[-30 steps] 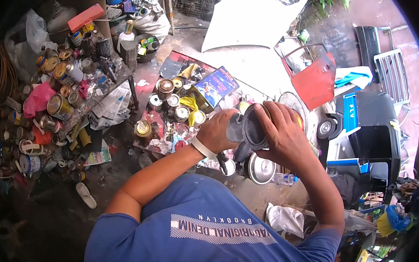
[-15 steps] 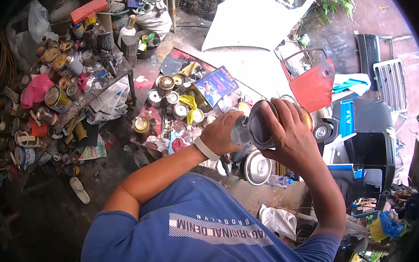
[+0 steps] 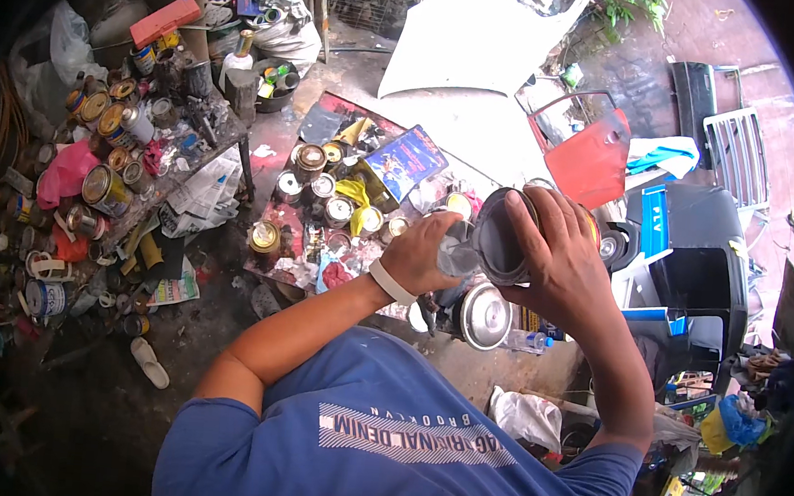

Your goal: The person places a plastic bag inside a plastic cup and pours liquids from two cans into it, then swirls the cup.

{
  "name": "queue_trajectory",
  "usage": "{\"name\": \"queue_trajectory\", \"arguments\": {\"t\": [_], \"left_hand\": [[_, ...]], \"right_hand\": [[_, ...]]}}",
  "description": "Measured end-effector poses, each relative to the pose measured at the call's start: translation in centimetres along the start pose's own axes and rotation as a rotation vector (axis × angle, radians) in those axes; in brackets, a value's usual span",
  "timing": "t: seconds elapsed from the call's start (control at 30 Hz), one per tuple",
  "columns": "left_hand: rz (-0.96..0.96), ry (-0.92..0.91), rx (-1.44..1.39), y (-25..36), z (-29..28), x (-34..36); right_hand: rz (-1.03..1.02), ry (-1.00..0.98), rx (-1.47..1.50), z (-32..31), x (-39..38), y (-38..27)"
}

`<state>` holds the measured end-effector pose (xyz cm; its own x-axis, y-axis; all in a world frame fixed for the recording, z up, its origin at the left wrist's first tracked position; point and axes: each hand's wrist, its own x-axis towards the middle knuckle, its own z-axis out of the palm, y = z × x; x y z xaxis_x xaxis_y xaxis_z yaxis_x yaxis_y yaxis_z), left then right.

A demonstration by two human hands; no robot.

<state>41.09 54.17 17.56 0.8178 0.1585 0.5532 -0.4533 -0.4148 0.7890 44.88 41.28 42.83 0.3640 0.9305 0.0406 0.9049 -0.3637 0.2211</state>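
Observation:
My left hand (image 3: pixel 416 252), with a pale band at its wrist, is closed round a small clear cup (image 3: pixel 457 255) smeared with grey. To its right, my right hand (image 3: pixel 557 249) grips a paint can (image 3: pixel 498 244) from above and the side. That can is tilted, and its grey-coated mouth faces the cup. Rim and cup are very close; whether they touch I cannot tell. Below them, a large round silver-lidded can (image 3: pixel 485 317) stands on the bench, beside a clear bottle (image 3: pixel 528 340) with a blue cap.
Several small cans (image 3: pixel 323 186) and a blue printed tin (image 3: pixel 405 163) crowd the red worktop (image 3: pixel 278 225). A cluttered table (image 3: pixel 189 162) with more cans stands at left. A white car panel (image 3: pixel 469 39), a red door panel (image 3: pixel 589 156) and a dark bumper (image 3: pixel 707 272) lie beyond and right.
The paint can has drawn slightly away from the cup, and its grey-coated mouth shows more fully. Both hands keep their holds; the left has barely moved.

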Motion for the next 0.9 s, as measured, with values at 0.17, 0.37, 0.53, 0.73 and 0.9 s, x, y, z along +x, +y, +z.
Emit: {"name": "queue_trajectory", "arguments": {"t": [0.17, 0.37, 0.53, 0.73, 0.9], "left_hand": [[-0.027, -0.015, -0.031, 0.3, 0.4, 0.2], [-0.034, -0.018, -0.043, 0.3, 0.6, 0.3], [-0.035, -0.033, -0.053, 0.2, 0.7, 0.2], [-0.057, -0.081, -0.035, 0.6, 0.5, 0.3], [-0.068, -0.094, -0.045, 0.7, 0.5, 0.3]], "right_hand": [[0.005, 0.015, -0.008, -0.5, -0.2, -0.1], [0.018, 0.012, -0.025, -0.6, -0.6, 0.0], [0.028, -0.016, -0.031, -0.7, -0.9, 0.2], [0.018, -0.007, -0.045, -0.9, -1.1, 0.3], [0.022, 0.013, -0.049, -1.1, -1.0, 0.2]]}}
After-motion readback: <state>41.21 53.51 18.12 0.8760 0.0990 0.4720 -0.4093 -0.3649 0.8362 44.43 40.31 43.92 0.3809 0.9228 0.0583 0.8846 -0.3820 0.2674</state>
